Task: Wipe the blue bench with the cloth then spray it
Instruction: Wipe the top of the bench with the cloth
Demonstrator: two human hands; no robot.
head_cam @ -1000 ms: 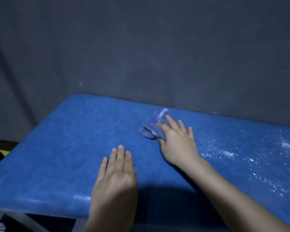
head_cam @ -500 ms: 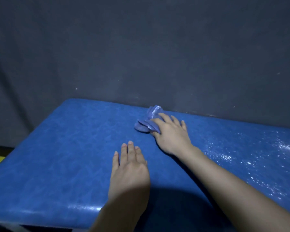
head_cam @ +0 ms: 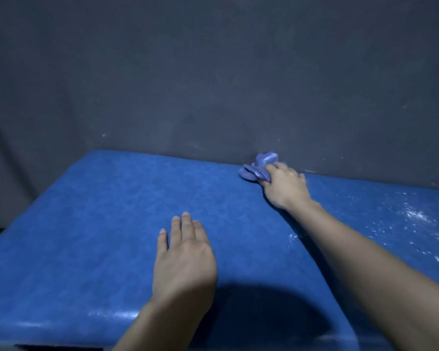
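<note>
At the far edge of the bench (head_cam: 112, 224), against the wall (head_cam: 213, 72), the bunched cloth (head_cam: 256, 168) sticks out just beyond the right hand (head_cam: 285, 186); its fingers curl over the cloth, gripping it against the surface; the left hand (head_cam: 184, 257) lies flat near the front, fingers straight and together; white specks (head_cam: 413, 216) dot the right side.

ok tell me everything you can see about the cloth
The cloth is a small, pale blue-violet rag, soft-looking and bunched into loose folds rather than spread flat. It lies on the blue bench at its far edge, right by the dark wall; whether it touches the wall is unclear. The right hand grips it from the near right side and covers part of it.
</note>
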